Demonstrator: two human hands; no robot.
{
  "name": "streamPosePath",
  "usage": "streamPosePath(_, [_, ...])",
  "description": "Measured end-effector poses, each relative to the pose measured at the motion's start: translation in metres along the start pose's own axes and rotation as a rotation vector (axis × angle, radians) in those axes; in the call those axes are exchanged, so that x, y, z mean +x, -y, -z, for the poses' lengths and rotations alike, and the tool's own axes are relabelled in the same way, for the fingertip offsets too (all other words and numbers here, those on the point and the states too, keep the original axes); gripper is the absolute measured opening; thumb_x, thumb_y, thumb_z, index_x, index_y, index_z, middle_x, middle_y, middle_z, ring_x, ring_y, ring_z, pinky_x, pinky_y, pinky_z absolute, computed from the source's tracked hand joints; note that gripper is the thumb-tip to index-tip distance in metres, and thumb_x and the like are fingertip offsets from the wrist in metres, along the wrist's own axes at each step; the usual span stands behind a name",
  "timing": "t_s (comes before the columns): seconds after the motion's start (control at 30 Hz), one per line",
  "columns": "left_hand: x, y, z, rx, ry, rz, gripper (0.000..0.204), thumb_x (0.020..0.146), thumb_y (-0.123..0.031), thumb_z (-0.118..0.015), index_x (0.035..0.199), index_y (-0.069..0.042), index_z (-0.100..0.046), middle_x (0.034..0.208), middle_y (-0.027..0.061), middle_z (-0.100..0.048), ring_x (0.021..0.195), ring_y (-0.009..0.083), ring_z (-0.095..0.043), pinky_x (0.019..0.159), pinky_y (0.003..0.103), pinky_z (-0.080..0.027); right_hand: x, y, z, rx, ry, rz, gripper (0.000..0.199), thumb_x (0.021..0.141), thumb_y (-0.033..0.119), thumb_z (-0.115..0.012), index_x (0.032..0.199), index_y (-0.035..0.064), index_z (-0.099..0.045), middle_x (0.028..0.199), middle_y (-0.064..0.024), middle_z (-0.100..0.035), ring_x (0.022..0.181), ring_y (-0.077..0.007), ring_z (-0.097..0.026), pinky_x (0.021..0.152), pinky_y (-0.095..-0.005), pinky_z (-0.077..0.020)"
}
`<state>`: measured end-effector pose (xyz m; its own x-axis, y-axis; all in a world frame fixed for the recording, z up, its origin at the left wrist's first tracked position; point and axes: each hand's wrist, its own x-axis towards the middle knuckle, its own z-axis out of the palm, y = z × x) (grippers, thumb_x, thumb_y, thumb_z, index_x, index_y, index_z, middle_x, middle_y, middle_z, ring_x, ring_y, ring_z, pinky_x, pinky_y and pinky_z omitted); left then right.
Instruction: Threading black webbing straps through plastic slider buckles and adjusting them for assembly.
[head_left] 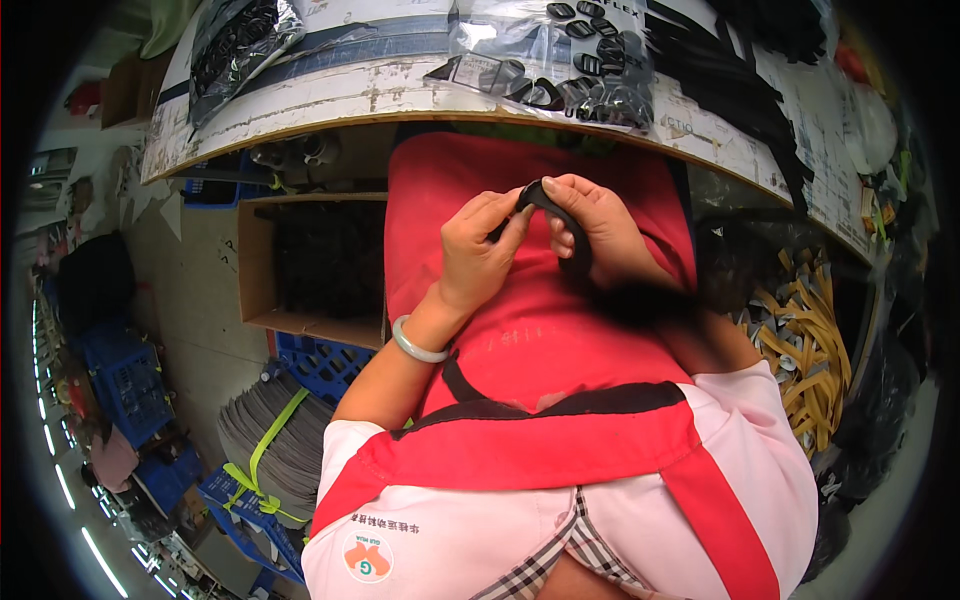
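Observation:
Over the lap of my red apron (pixel 540 310), both hands hold a black strap (pixel 574 235). My left hand (pixel 475 250), with a pale bangle on its wrist, pinches the strap's end between thumb and fingers. My right hand (pixel 608 225) grips the strap where it bends over, its thumb at the top of the fold. The two hands are close together, fingertips nearly meeting. A small dark piece may sit at the pinch, but I cannot make it out. The strap's lower part runs down past my right hand into a dark blur.
A worn white table (pixel 400 98) crosses ahead, carrying a clear bag of black buckles (pixel 555 75), a dark plastic bag (pixel 240 60) and black straps (pixel 730 90). Left stand a cardboard box (pixel 255 265) and coiled grey webbing (pixel 265 430); yellow strips (pixel 805 340) lie right.

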<state>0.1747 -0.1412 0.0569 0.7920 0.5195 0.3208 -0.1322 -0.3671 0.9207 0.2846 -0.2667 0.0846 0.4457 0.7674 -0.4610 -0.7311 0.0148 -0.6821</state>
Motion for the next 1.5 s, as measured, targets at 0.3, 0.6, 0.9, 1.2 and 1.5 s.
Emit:
streamPosePath(0.3, [-0.005, 0.011, 0.007, 0.178, 0.112, -0.072, 0.021, 0.084, 0.002, -0.065, 0.105, 0.002, -0.066, 0.083, 0.0108, -0.066, 0.072, 0.0215, -0.064, 0.061, 0.029, -0.051, 0.012, -0.006, 0.007, -0.052, 0.068, -0.015, 0.027, 0.095, 0.024, -0.061, 0.110, 0.0015, -0.057, 0.077, -0.0041, -0.061, 0.060, -0.0086, -0.058, 0.056, -0.0210, -0.0497])
streamPosePath(0.6, [-0.008, 0.034, 0.020, -0.934, 0.271, 0.963, 0.029, 0.098, -0.025, -0.054, 0.103, 0.002, -0.064, 0.078, 0.0064, -0.063, 0.057, 0.0093, -0.055, 0.043, 0.019, -0.042, 0.008, -0.010, 0.027, -0.292, 0.160, -0.076, 0.024, 0.093, 0.017, -0.063, 0.109, -0.0003, -0.065, 0.087, -0.0033, -0.063, 0.078, -0.0110, -0.061, 0.079, -0.0246, -0.0491])
streamPosePath(0.9, [-0.007, 0.027, 0.009, -0.826, 0.118, 0.911, 0.022, 0.091, -0.012, -0.064, 0.106, 0.003, -0.066, 0.076, 0.0066, -0.065, 0.054, 0.0096, -0.059, 0.041, 0.019, -0.044, 0.009, -0.018, 0.021, -0.857, 0.114, 0.763, 0.012, 0.090, 0.003, -0.062, 0.099, 0.0018, -0.069, 0.091, -0.0021, -0.061, 0.085, -0.0073, -0.057, 0.070, -0.0240, -0.0469])
streamPosePath(1.2, [-0.006, 0.019, 0.004, -0.659, -0.001, 0.708, 0.021, 0.090, -0.011, -0.066, 0.104, 0.005, -0.067, 0.078, 0.0066, -0.068, 0.053, 0.0081, -0.059, 0.040, 0.018, -0.042, 0.003, -0.002, 0.008, -0.756, -0.058, 0.146, 0.017, 0.089, 0.007, -0.063, 0.104, -0.0002, -0.060, 0.072, -0.0026, -0.062, 0.056, -0.0049, -0.055, 0.048, -0.0191, -0.0445])
streamPosePath(1.5, [-0.011, 0.025, 0.007, -0.587, 0.063, 0.655, 0.015, 0.089, -0.009, -0.067, 0.099, 0.001, -0.070, 0.073, 0.0039, -0.064, 0.049, 0.0056, -0.054, 0.039, 0.018, -0.039, 0.017, -0.008, 0.020, -0.309, -0.024, -0.092, 0.021, 0.094, 0.019, -0.060, 0.101, -0.0006, -0.058, 0.074, -0.0030, -0.059, 0.058, -0.0080, -0.058, 0.049, -0.0205, -0.0482])
